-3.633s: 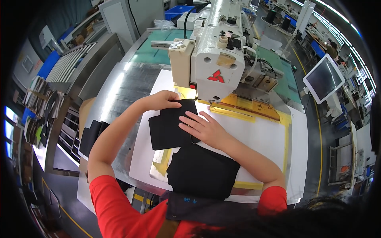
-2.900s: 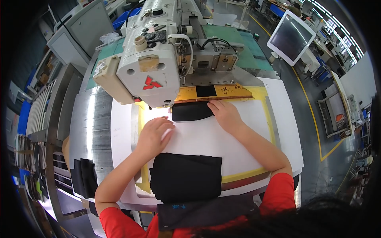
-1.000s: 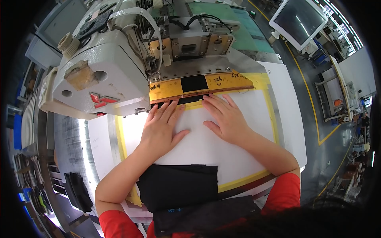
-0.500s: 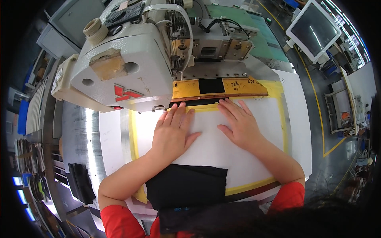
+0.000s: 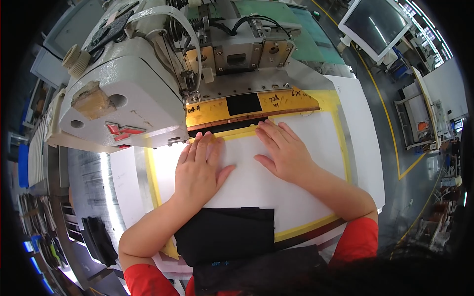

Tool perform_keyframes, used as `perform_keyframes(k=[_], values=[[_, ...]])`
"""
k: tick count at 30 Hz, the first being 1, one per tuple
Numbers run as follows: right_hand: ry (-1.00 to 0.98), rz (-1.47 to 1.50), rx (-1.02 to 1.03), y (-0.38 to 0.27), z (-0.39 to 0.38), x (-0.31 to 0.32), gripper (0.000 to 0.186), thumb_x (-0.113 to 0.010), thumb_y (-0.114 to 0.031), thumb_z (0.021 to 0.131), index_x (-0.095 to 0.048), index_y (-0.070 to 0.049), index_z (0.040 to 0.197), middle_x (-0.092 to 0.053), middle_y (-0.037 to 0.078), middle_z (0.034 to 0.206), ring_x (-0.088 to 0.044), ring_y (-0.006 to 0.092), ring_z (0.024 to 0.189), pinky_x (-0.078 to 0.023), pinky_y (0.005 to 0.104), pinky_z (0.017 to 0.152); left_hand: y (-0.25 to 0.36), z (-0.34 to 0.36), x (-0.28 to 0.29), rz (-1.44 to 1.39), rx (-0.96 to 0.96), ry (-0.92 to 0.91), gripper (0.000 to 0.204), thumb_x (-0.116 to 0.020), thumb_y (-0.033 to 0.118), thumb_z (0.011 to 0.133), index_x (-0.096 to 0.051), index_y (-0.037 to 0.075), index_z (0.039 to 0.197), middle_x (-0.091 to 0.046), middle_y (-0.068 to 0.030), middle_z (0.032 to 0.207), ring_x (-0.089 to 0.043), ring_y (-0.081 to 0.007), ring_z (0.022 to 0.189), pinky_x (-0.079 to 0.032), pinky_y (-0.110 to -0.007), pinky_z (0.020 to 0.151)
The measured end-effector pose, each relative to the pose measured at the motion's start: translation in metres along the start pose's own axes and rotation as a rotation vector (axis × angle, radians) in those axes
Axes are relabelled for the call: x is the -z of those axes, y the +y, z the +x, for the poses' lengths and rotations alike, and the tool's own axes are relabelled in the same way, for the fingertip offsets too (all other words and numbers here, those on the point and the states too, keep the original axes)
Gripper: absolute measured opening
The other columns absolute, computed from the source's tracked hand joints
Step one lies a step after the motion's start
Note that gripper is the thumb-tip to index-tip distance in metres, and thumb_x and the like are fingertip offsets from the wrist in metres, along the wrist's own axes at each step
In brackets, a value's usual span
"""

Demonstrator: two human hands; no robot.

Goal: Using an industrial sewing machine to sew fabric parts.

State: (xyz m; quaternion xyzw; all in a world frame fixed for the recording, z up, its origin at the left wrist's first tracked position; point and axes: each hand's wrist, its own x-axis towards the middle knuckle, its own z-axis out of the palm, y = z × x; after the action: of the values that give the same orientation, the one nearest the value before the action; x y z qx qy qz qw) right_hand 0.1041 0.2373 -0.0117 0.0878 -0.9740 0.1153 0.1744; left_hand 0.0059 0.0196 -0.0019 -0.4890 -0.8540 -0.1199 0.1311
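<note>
Both of my hands lie palm down on a white sheet [image 5: 242,190] edged with yellow tape, fingers stretched out. My left hand [image 5: 198,170] points its fingertips at a narrow black fabric strip [image 5: 232,127], just in front of the sewing machine head [image 5: 123,93]. To its right, my right hand [image 5: 285,152] rests with fingers slightly spread, its tips by the strip's right end. Most of the strip is hidden under a yellow clamp plate [image 5: 289,103] with a black patch. Closer to me, a folded black cloth [image 5: 227,234] lies on the sheet.
A dark cloth [image 5: 256,271] is nearest my body. More black pieces [image 5: 100,241] are piled on the metal table [image 5: 86,182] at the left. A monitor [image 5: 376,24] stands far right, beyond the machine; a white cart [image 5: 417,116] is on the floor there.
The view has shifted, so the machine and plate appear farther left. My hands stay flat at the strip, with little visible movement against the sheet.
</note>
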Motion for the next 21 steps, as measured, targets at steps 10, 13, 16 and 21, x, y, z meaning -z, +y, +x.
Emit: perform_keyframes(k=[10, 13, 16, 21], values=[[0.037, -0.009, 0.025, 0.0012, -0.0001, -0.0019, 0.049, -0.068, -0.027, 0.08, -0.055, 0.002, 0.117, -0.052, 0.016, 0.126, -0.051, 0.0327, 0.119, -0.04, 0.0445, 0.1, -0.0037, -0.0038, 0.0023, 0.021, 0.002, -0.015, 0.058, -0.068, 0.041, 0.08, -0.055, 0.003, 0.121, -0.053, -0.0193, 0.125, -0.055, -0.0354, 0.114, -0.044, -0.043, 0.093], [0.027, -0.022, 0.023, 0.0009, 0.0007, -0.0011, 0.048, -0.067, -0.027, 0.081, -0.055, 0.001, 0.118, -0.051, 0.015, 0.129, -0.049, 0.0312, 0.121, -0.037, 0.0452, 0.102, -0.0056, -0.0055, 0.0014, 0.03, 0.016, -0.008, 0.058, -0.068, 0.041, 0.079, -0.055, 0.003, 0.121, -0.053, -0.0193, 0.125, -0.055, -0.0354, 0.112, -0.044, -0.043, 0.092], [0.001, -0.024, 0.022, 0.0017, 0.0009, -0.002, 0.049, -0.066, -0.028, 0.082, -0.054, 0.0, 0.121, -0.05, 0.013, 0.131, -0.047, 0.029, 0.123, -0.034, 0.0457, 0.104, -0.0045, -0.0043, -0.0003, 0.012, 0.017, 0.01, 0.058, -0.068, 0.041, 0.079, -0.055, 0.003, 0.12, -0.052, -0.0192, 0.125, -0.055, -0.0352, 0.111, -0.044, -0.043, 0.092], [-0.029, -0.036, 0.02, -0.0003, 0.0011, -0.0006, 0.051, -0.065, -0.029, 0.083, -0.052, -0.001, 0.123, -0.048, 0.013, 0.133, -0.046, 0.0274, 0.125, -0.033, 0.0462, 0.105, -0.0034, -0.0056, 0.0003, 0.012, 0.024, 0.008, 0.058, -0.07, 0.039, 0.078, -0.055, 0.005, 0.122, -0.05, -0.0166, 0.127, -0.053, -0.0355, 0.114, -0.044, -0.044, 0.092]])
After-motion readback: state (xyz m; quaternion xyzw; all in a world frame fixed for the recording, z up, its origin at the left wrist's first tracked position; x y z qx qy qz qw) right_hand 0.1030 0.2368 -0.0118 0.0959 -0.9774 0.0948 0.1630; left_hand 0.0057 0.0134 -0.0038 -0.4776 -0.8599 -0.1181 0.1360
